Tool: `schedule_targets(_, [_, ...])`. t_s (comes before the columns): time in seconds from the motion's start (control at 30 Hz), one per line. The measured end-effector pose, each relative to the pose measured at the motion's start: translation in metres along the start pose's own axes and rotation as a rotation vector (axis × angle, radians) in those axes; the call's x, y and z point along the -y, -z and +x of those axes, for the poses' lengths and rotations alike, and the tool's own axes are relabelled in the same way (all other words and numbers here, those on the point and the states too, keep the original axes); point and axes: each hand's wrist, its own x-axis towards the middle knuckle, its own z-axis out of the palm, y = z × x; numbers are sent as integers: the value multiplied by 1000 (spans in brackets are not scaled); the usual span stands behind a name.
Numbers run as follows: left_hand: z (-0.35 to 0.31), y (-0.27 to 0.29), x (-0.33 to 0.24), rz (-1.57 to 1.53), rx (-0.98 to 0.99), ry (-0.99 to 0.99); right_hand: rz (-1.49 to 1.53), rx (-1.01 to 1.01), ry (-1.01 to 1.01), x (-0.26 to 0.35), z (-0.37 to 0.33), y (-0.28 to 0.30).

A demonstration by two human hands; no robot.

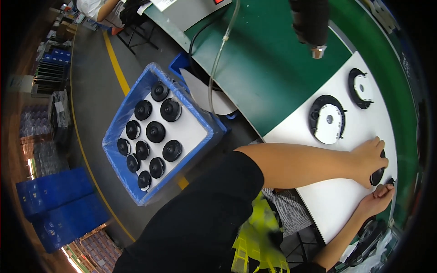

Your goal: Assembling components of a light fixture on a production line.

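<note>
My left hand [369, 161] reaches across to the right side of the white work surface [318, 200], its fingers wrapped over a black round part [377, 176]. The hand hides most of that part. Just below it, my right hand [378, 199] has its fingers curled together beside a small black piece [390, 181]; whether it grips that piece is unclear. Farther up the white surface lie two black round housings with white plates on their faces, a larger housing [328, 120] and a smaller-looking housing [361, 88] near the far edge.
A blue plastic-lined crate [210, 132] to my left holds several black round parts on a white sheet. Above the green tabletop [273, 68] hangs a black cylindrical tool [312, 22]. A clear hose [221, 50] crosses the table edge. Another person [98, 9] sits far left.
</note>
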Motion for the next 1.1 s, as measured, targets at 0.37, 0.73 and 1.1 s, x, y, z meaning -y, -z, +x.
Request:
schedule_targets(0.37, [-5, 31, -6, -71, 86, 20, -35, 1568, 464, 92, -168, -234])
schedule_targets(0.73, [-5, 31, -12, -43, 153, 22, 25, 1454, 397, 94, -208, -228])
schedule_targets(1.1, [4, 24, -15, -73, 135, 6, -67, 1790, 431, 87, -204, -232])
